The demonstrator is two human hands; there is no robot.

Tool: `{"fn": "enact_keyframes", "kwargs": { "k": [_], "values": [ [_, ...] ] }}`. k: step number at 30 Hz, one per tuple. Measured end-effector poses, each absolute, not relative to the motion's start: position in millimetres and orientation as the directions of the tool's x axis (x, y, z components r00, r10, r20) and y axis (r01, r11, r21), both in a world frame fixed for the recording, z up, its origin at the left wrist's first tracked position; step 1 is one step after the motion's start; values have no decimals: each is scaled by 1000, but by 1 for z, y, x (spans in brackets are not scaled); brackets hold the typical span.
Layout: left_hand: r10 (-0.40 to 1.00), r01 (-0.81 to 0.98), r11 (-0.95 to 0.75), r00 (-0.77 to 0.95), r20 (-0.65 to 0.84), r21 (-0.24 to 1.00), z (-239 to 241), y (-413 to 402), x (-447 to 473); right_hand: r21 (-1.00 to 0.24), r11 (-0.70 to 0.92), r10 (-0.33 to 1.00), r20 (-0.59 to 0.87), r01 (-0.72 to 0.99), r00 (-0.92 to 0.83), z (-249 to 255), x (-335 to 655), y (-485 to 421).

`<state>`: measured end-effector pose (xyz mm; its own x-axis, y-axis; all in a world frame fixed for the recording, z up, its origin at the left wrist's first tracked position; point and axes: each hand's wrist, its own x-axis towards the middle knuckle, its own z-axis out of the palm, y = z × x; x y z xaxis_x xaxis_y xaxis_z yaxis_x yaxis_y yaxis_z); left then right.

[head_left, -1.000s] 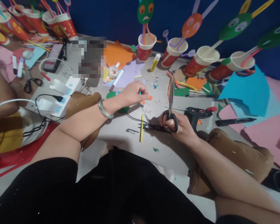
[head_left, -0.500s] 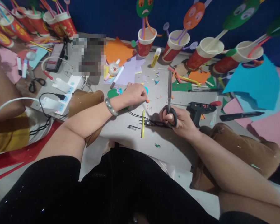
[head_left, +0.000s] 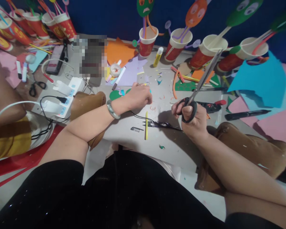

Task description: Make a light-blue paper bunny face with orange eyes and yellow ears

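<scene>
My right hand (head_left: 193,119) grips black-handled scissors (head_left: 201,84), fingers through the loops. Their closed-looking blades point up and away to the right, raised above the table. My left hand (head_left: 138,97) is low over the table with its fingers curled down. What lies in those fingers, if anything, is hidden; a bit of blue shows beside them. Green paper pieces (head_left: 115,94) lie just left of that hand. Between my hands are a yellow stick (head_left: 146,125), a small hair clip-like piece (head_left: 136,129) and a black cable (head_left: 139,117). Beyond my right hand rests a black glue gun (head_left: 209,107), partly covered.
Red paper cups (head_left: 147,44) with paper-faced figures line the back. A glue stick (head_left: 158,57) stands before them. Blue paper (head_left: 259,84) and a black pen (head_left: 248,114) are at right. A power strip (head_left: 70,98) is at left, near another person's arm (head_left: 7,92).
My right hand has moved right with the scissors, and their blades now lean to the right instead of pointing straight up. My left hand has shifted slightly, its fingers turned further down.
</scene>
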<state>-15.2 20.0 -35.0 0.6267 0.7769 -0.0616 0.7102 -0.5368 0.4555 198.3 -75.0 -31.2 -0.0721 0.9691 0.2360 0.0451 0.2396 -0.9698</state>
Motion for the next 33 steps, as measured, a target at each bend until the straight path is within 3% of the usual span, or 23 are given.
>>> {"fn": "enact_keyframes", "kwargs": {
  "k": [2, 6, 9, 13, 18, 20, 22, 26, 29, 33],
  "values": [
    [804, 724, -518, 593, -29, 456, -34, 21, -17, -972, 230, 971, 226, 56, -75, -31, 198, -75],
    [874, 676, -453, 464, 141, 581, -28, 26, -22, -975, 208, 978, 206, 74, -36, -29, 198, -76],
    [893, 638, -418, 419, 163, 646, -22, 27, -24, -973, 210, 978, 209, 92, -18, -28, 198, -76],
    [826, 607, -476, 557, 86, 637, -21, 18, -19, -967, 245, 969, 246, 64, 11, -30, 197, -75],
    [663, 595, -650, 748, -31, 473, -31, 2, -7, -955, 272, 961, 275, 119, 13, -34, 202, -77],
    [642, 608, -677, 763, -70, 415, -35, 0, -3, -927, 323, 946, 312, 191, -89, -32, 205, -78],
    [633, 606, -696, 771, -69, 385, -39, 1, -1, -866, 421, 890, 336, 271, -310, -28, 208, -79],
    [680, 631, -667, 733, -24, 396, -37, 13, -7, -668, 691, 603, 325, 275, -728, -21, 207, -84],
    [804, 709, -548, 593, 46, 444, -26, 26, -19, -519, 786, 501, 217, 335, -838, -19, 202, -91],
    [890, 771, -444, 438, 126, 456, -4, 34, -35, -323, 794, 550, 22, 515, -835, -15, 193, -105]
  ]
}}
